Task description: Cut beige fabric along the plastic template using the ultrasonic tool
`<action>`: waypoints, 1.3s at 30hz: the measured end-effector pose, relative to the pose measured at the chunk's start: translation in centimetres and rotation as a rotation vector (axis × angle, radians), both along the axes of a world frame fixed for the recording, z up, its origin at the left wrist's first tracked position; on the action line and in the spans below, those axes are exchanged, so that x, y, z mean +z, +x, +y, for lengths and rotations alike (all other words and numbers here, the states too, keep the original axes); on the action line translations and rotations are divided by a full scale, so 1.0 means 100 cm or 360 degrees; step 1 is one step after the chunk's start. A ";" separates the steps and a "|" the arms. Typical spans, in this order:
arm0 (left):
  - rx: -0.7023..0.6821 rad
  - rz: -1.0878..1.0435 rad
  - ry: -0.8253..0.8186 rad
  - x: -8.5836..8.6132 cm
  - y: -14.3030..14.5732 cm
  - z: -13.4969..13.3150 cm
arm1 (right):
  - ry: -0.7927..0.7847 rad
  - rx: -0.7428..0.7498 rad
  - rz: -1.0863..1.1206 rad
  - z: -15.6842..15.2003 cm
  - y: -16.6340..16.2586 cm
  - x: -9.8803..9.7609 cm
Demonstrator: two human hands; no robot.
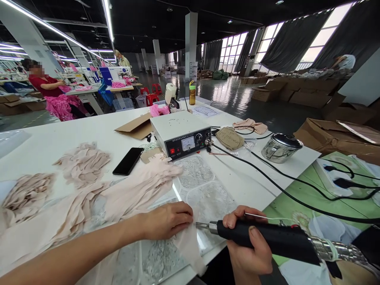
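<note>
Gripping a black handheld tool (267, 237), the right hand (247, 245) is closing its fingers around it; the left hand (168, 219) is pinching pale fabric (139, 190) beside the tip.

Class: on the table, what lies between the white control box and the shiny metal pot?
In the head view, a tan fabric pad and black cables lie between the control box and the metal pot.

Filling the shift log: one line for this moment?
left hand pressing pale fabric | right hand gripping black tool | tool tip near fabric | control box behind
</note>
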State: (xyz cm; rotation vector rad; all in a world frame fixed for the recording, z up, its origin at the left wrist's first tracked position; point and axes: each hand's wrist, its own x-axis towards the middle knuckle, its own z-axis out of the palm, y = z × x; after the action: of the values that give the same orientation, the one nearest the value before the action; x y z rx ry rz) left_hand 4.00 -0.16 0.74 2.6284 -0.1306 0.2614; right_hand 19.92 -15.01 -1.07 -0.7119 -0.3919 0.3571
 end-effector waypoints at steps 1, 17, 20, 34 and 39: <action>0.0014 -0.0008 0.0008 -0.001 0.000 0.000 | 0.0005 -0.0011 -0.0005 0.002 0.000 -0.001; 0.0150 0.0095 0.0198 -0.004 0.002 -0.002 | 0.0045 0.0135 -0.0011 0.009 0.002 -0.001; 0.0154 0.0118 0.0195 -0.003 0.003 -0.003 | 0.0044 0.0140 -0.0017 0.010 0.004 -0.003; 0.0168 0.0110 0.0198 -0.004 0.004 -0.005 | -0.0116 0.0283 0.0035 0.002 0.009 0.001; 0.0164 0.0069 0.0178 -0.004 0.004 -0.004 | -0.0126 0.0299 -0.0034 -0.001 0.012 -0.007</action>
State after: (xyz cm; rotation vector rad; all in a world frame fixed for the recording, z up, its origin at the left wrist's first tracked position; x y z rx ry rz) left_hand 4.38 -0.60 0.36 2.7540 0.0050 0.2379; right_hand 21.13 -15.15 -1.77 -0.7586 -0.4682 0.5455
